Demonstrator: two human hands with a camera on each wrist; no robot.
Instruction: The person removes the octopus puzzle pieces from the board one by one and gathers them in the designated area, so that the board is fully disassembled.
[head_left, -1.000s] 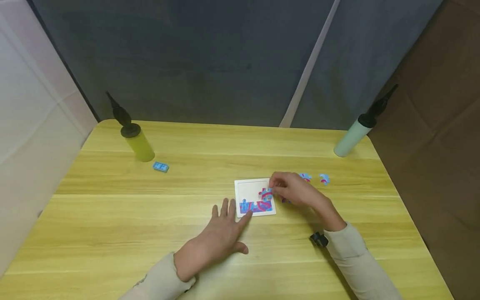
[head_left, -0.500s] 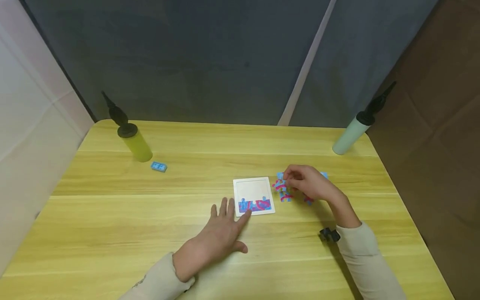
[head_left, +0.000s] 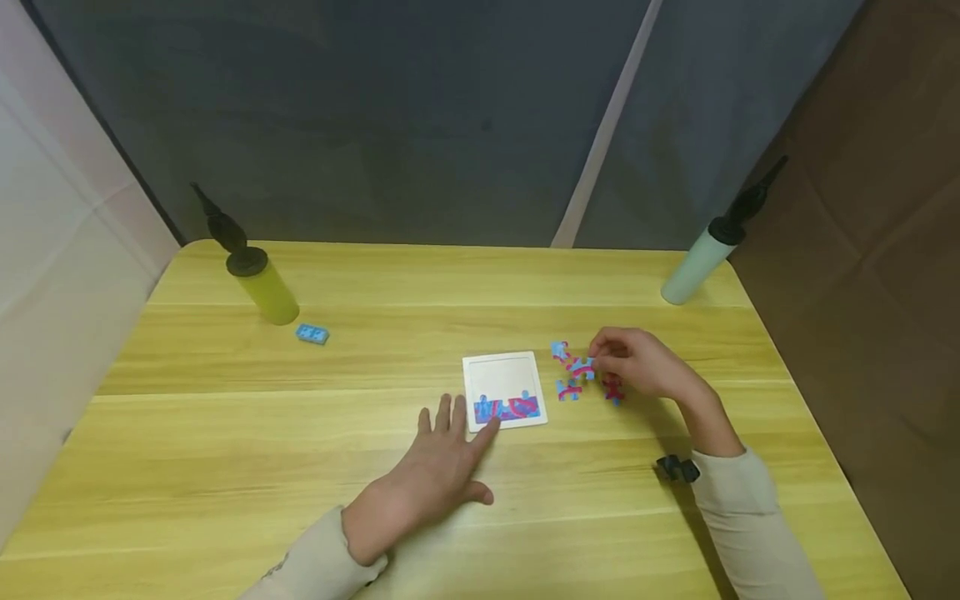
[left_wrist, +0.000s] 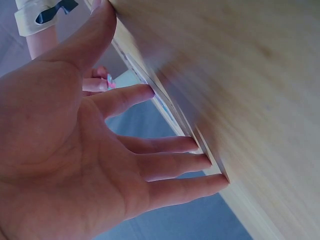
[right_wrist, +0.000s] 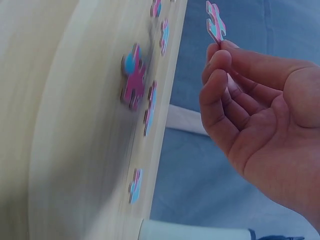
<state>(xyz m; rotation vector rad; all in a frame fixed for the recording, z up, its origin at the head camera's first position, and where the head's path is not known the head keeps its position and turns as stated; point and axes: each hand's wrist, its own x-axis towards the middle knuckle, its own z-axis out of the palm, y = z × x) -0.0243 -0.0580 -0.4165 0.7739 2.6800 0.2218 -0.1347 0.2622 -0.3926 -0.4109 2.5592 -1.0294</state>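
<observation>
- By the right hand [head_left: 637,362], fingers curled, a puzzle piece [right_wrist: 216,22] is pinched at its edge, right of the tray [head_left: 501,379]
- Lightness and stiffness are expected; edges should be gripped, tabs spared
- The tray's near side is touched by the left hand [head_left: 435,467], fingers spread

On the table [head_left: 225,458], a tray [head_left: 502,373] is lying near the middle, and the joined pieces [head_left: 510,408] are occupying its near part. Your left hand [head_left: 429,475] is resting at the near left corner of this tray, its forefinger [head_left: 486,441] reaching the near edge. To the right of the tray, your right hand [head_left: 637,363] is holding a puzzle piece [head_left: 582,367]. Between tray and hand, a first loose piece [head_left: 559,351] is lying farther, a second loose piece [head_left: 568,390] nearer; a third loose piece [head_left: 613,391] is lying just at the hand's near side. On the far left, a block [head_left: 312,334] is lying just right of the left pump [head_left: 268,292]; the right pump [head_left: 697,265] is standing at the far right. A curtain [head_left: 375,125] is hanging behind.
</observation>
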